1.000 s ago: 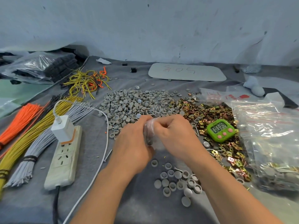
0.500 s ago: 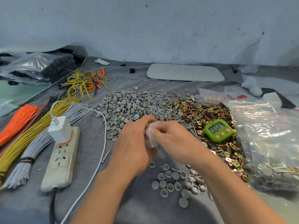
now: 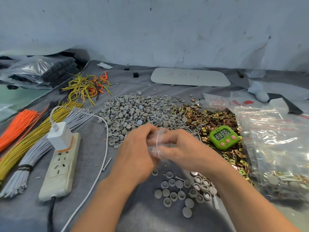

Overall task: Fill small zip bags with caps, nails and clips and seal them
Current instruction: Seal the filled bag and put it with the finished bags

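Grey cloth table [image 3: 93,131], pale wall [image 3: 150,30] behind. Your left hand [image 3: 135,153] and right hand [image 3: 182,148] both pinch the clear zip bag [image 3: 157,148] above the loose caps [image 3: 173,190]; its long axis runs roughly away from you, its mouth and contents too blurred to tell. Beyond: cap pile [image 3: 133,111], nails [image 3: 179,127], clips [image 3: 212,118], timer [image 3: 224,137]. Rightmost, a large bag [image 3: 275,144] holds caps, nails and clips.
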Demonstrator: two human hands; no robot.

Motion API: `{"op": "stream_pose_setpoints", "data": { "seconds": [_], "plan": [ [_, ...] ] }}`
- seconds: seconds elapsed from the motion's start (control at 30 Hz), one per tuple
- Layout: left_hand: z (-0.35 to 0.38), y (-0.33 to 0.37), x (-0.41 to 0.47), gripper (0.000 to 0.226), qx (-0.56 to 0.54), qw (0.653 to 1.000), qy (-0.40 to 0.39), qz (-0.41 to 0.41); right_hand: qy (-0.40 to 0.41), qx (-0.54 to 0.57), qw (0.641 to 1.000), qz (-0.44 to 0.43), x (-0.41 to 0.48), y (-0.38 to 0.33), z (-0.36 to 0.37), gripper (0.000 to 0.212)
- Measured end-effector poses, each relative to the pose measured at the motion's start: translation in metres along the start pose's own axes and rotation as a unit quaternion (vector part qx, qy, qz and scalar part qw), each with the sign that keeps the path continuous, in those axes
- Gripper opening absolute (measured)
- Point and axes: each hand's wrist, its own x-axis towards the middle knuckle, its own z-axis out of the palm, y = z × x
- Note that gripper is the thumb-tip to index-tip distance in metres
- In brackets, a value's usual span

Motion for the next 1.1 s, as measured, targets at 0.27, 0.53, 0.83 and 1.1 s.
{"op": "stream_pose_setpoints", "data": {
  "seconds": [0.27, 0.53, 0.83, 1.1],
  "plan": [
    [-0.008, -0.006, 0.004, 0.043, -0.088, 0.992, 0.043, -0.084, 0.23, -0.206, 0.937, 0.165, 0.011, 0.04, -0.022, 0.029],
    [-0.012, -0.005, 0.005, 0.034, -0.05, 0.989, 0.111, -0.087, 0.093, -0.323, 0.937, 0.09, 0.039, 0.036, 0.01, 0.027],
    [-0.016, -0.013, 0.002, 0.038, -0.029, 0.993, 0.069, -0.089, 0.165, -0.354, 0.912, 0.127, 0.044, 0.026, 0.017, 0.019],
    [-0.012, -0.004, 0.001, 0.042, -0.013, 0.995, 0.047, -0.086, 0.244, -0.113, 0.963, 0.006, 0.009, 0.001, -0.007, 0.017]
  ]
}}
